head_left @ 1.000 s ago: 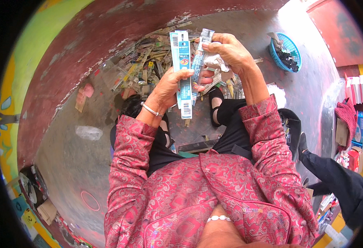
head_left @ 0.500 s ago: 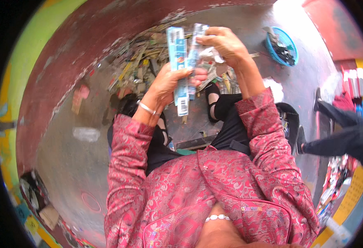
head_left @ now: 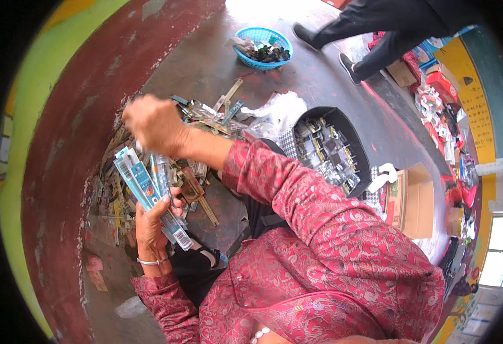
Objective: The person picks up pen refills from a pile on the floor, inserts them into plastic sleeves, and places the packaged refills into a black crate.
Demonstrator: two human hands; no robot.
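Observation:
My left hand (head_left: pixel 155 221) is closed round several long, narrow light-blue packets (head_left: pixel 146 184). They fan out above the thumb, and their lower ends, printed with a barcode, stick out below the hand. My right hand (head_left: pixel 158 125) is curled into a fist just above the packets' upper ends. Its fingers face away and are slightly blurred, so whatever they may hold is hidden. Beneath both hands lies a heap of flat strips and plastic scraps (head_left: pixel 114 200) on the floor.
A black tub (head_left: pixel 363 146) of small packaged pieces stands at my right, beside white plastic bags (head_left: pixel 283 112) and an open cardboard box (head_left: pixel 417 200). A blue basket (head_left: pixel 263 64) holding dark scraps is farther off. Another person's legs (head_left: pixel 372 31) are at the upper right.
My view has swung to the right. My right hand has left the upper end of the clear strip and curled up, while my left still holds the packets. The other person's legs have shifted in view.

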